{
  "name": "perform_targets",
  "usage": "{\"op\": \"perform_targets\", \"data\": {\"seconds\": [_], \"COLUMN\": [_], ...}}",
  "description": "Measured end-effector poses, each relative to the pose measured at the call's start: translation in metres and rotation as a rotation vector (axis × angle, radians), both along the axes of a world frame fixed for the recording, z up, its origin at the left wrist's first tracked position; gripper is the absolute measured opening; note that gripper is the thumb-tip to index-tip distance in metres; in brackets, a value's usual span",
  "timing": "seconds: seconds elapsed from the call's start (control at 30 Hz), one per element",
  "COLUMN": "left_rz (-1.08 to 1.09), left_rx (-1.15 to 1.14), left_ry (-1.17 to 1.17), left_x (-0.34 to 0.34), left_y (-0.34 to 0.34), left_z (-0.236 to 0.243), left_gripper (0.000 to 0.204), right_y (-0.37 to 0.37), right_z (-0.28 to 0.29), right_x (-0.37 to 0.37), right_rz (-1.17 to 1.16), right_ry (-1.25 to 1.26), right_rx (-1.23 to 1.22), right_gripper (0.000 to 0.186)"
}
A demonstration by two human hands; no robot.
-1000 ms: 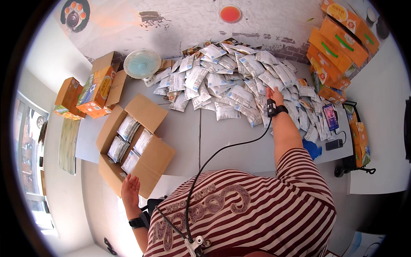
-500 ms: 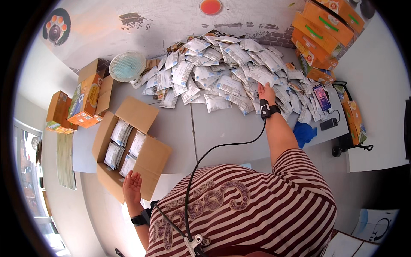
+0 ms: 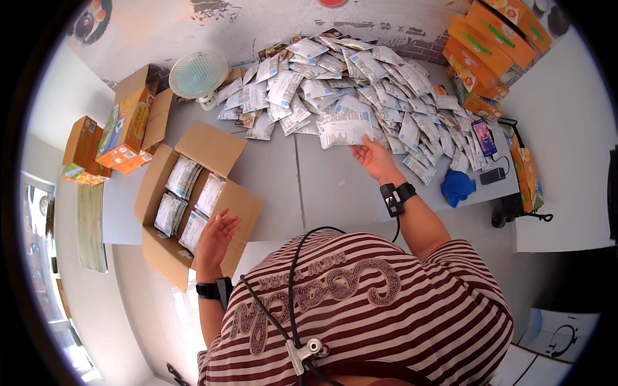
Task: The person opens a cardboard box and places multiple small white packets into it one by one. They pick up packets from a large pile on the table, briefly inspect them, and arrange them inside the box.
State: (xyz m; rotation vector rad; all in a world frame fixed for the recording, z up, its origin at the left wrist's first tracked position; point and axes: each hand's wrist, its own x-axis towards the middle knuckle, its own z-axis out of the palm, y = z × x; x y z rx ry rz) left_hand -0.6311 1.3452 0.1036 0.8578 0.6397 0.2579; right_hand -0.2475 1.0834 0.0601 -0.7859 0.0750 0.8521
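My right hand (image 3: 373, 159) grips the near edge of a white printed packet (image 3: 344, 125), lifted in front of a large heap of similar packets (image 3: 283, 87) on the grey table. My left hand (image 3: 219, 241) hangs beside the right flap of an open cardboard box (image 3: 154, 193), palm up and fingers apart, with nothing in it. Inside that box, packets stand in several upright stacks (image 3: 183, 177). Both wrists wear black straps, and a cable runs from the right one.
A small round fan (image 3: 198, 76) stands left of the heap. Orange cartons (image 3: 125, 132) are at far left, and more orange boxes (image 3: 479, 48) are stacked back right. A phone (image 3: 484, 136), a black adapter (image 3: 492, 175) and a blue cloth (image 3: 458, 188) lie at the table's right.
My right hand has drawn a packet out of the heap, moving left and nearer. My left hand has risen and shifted right over the box flap. The whole view has shifted slightly.
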Motion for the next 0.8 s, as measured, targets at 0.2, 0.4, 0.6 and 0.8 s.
{"op": "perform_targets", "data": {"seconds": [0.2,0.4,0.6,0.8], "left_rz": [-0.206,-0.317,-0.298,-0.393], "left_rx": [-0.117,-0.222,-0.139,0.051], "left_ry": [-0.091,-0.271,-0.229,-0.096], "left_x": [0.024,0.047,0.034,0.02], "left_y": [-0.003,-0.02,-0.021,-0.006], "left_z": [-0.01,-0.014,-0.018,-0.028], "left_gripper": [0.04,0.044,0.046,0.045], "right_y": [0.043,0.07,0.086,0.098], "right_z": [0.023,0.031,0.036,0.043], "right_x": [-0.082,-0.14,-0.162,-0.173], "right_rz": [0.392,0.66,0.784,0.808], "right_ry": [-0.078,-0.067,-0.155,-0.133], "right_rx": [-0.069,-0.081,-0.163,-0.165], "right_gripper": [0.026,0.027,0.029,0.032]}}
